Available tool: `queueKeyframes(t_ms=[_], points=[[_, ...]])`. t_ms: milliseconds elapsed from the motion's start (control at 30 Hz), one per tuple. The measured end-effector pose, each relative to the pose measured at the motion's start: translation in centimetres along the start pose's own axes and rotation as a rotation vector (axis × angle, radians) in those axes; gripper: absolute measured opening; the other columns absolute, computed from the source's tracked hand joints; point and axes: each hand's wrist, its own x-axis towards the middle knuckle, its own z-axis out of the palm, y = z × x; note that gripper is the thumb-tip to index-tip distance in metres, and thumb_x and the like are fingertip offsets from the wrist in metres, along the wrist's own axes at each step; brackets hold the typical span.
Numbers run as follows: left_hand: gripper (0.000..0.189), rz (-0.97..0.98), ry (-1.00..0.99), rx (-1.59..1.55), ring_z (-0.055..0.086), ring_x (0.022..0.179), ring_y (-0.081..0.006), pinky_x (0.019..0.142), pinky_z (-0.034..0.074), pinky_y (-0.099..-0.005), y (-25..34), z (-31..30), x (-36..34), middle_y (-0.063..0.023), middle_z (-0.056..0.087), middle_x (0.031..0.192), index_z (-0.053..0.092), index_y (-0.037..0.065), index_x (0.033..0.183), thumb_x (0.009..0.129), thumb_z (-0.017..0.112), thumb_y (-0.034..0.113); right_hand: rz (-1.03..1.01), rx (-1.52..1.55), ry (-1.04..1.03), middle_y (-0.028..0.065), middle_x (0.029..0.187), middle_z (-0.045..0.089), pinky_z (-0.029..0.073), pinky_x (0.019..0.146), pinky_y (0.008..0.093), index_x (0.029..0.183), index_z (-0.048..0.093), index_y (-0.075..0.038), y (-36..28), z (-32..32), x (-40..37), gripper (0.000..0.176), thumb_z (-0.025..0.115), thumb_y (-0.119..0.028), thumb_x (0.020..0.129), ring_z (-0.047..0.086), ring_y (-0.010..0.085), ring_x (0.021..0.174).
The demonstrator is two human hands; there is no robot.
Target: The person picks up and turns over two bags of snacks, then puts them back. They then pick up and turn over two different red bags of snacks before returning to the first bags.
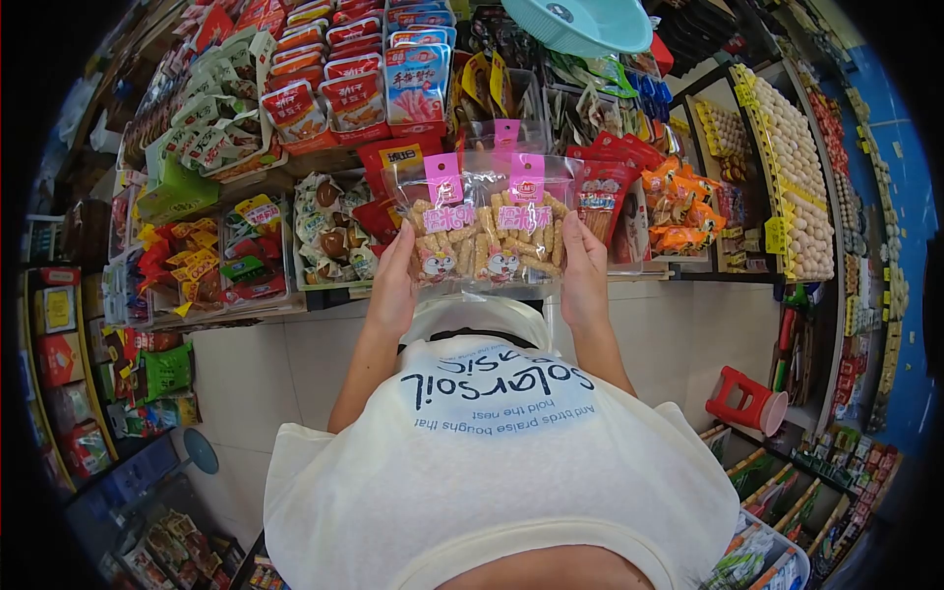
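While beige floor tiles [678, 339] are stretching centre-right, left hand [395, 285] and right hand [587, 277] are gripping clear, pink-labelled plastic bags [487, 246] by their edges above a white "Solarsoil" shirt [497, 482].

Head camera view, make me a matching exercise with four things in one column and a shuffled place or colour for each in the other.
1. Pink-labelled snack bags
2. Plastic basin
3. Plastic stool
4. Eggs

A. Red, at lower right
B. Beige, on the right-hand shelving
C. Held between the left hand and right hand
D. Pale turquoise, at the top

Pairs: 1-C, 2-D, 3-A, 4-B
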Motion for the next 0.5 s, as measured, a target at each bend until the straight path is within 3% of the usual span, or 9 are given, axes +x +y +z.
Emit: queueKeyframes(t_ms=[267,333,500], points=[[0.044,-0.015,-0.011,0.03,0.055,0.115,-0.0162,0.098,0.042,-0.0317,-0.1,0.2,0.2,-0.009,0.057,0.126,0.048,0.001,0.131,0.104,0.036,0.033,-0.007,0.003,0.01,-0.0008,0.093,0.063,0.043,0.074,0.0188,0.105,0.062,0.0,0.7,-1.2,0.2,0.037,0.046,-0.033,0.102,0.053,0.0016,0.082],[0.044,-0.02,-0.011,0.039,0.055,0.115,-0.0163,0.098,0.042,-0.0317,0.0,0.4,0.2,-0.009,0.057,0.127,0.047,0.001,0.132,0.104,0.035,0.033,0.001,0.003,-0.022,0.0075,0.109,0.065,0.049,0.084,0.0246,0.12,0.057,0.004,0.7,-1.5,0.2,0.041,0.045,-0.031,0.102,0.062,0.0102,0.096],[0.045,-0.007,-0.019,0.059,0.054,0.117,-0.0163,0.1,0.041,-0.0319,0.0,0.4,0.4,-0.0092,0.056,0.128,0.046,0.0,0.133,0.104,0.034,0.033,0.001,0.012,-0.014,0.0072,0.108,0.065,0.049,0.084,0.0244,0.12,0.057,0.004,0.4,-1.2,0.1,0.04,0.046,-0.03,0.102,0.062,0.01,0.095]])
